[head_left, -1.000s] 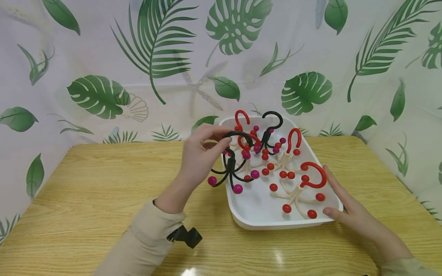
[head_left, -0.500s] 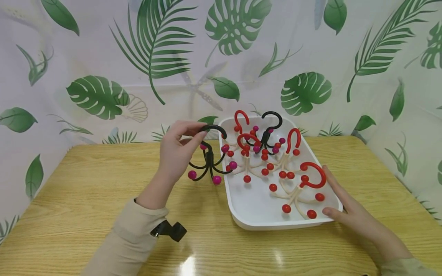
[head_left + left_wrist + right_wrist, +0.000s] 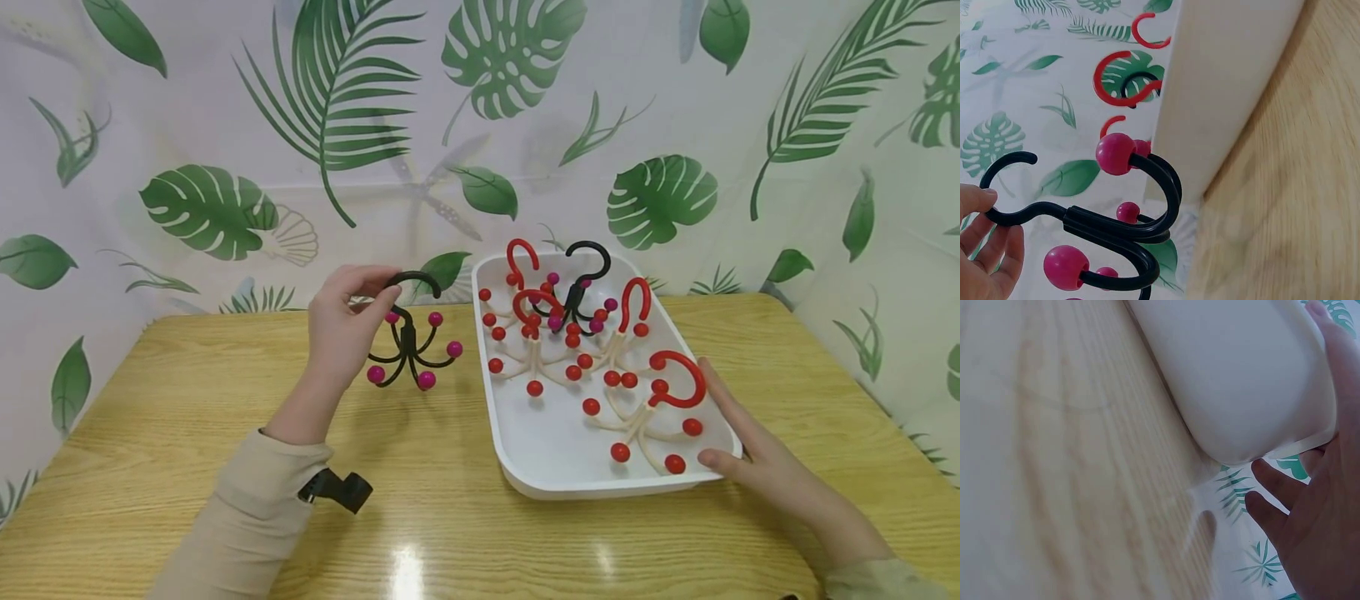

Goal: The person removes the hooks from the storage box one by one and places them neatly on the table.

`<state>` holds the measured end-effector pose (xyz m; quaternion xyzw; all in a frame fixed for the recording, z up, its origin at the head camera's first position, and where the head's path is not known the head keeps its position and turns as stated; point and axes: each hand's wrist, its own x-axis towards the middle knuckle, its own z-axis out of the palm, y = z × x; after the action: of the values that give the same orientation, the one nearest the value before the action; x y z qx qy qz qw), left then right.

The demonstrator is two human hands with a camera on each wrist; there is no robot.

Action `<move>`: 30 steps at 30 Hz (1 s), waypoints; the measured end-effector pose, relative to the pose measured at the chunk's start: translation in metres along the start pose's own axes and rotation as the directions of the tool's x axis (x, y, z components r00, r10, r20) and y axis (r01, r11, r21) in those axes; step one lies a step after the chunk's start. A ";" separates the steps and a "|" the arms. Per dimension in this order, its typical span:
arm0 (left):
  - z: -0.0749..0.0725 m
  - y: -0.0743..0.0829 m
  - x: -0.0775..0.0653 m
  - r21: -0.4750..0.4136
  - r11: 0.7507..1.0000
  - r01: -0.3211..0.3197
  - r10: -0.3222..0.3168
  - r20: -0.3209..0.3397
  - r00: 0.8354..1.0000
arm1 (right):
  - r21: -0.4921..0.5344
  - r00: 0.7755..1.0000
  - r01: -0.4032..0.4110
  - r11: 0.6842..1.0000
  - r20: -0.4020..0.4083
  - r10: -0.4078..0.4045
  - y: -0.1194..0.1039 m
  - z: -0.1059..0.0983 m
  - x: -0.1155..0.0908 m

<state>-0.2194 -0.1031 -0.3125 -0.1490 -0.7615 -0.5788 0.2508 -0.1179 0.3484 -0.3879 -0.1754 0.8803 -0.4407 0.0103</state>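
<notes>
My left hand [image 3: 336,333] pinches the curved top of a black multi-arm hook hanger [image 3: 408,340] between thumb and fingers. Magenta balls cap the hanger's arms, and it hangs upright just left of the white tub [image 3: 536,446]. In the left wrist view the fingers hold the black hanger [image 3: 1100,226] at the bend of its hook. My right hand [image 3: 772,467] grips the tub's near right corner, thumb on the rim and fingers along the outer wall. Inside the tub stand several cream hangers with red hooks [image 3: 702,383] and red balls, plus another black hanger [image 3: 574,298].
The wooden table [image 3: 225,408] runs under the tub and both arms. Behind it hangs a leaf-patterned cloth [image 3: 420,108]. A black strapped device [image 3: 347,490] sits on the left wrist.
My left hand has carried the black hanger leftward, from over the tub's left rim to beside the tub. The right hand and the tub have stayed in place.
</notes>
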 end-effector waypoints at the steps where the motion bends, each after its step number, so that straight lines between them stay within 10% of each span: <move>1: -0.002 -0.003 0.000 0.016 1.000 0.005 -0.005 -0.003 1.000 | 0.000 1.000 0.004 1.000 0.000 -0.004 0.000 0.000 0.000; 30: -0.034 -0.052 0.025 0.191 0.962 0.198 -0.172 -0.143 0.975 | -0.023 1.000 0.024 0.999 0.007 -0.023 0.002 -0.001 -0.001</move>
<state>-0.2592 -0.1523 -0.3335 -0.0142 -0.8102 -0.5269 0.2565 -0.1179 0.3501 -0.3889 -0.1872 0.8832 -0.4299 0.0059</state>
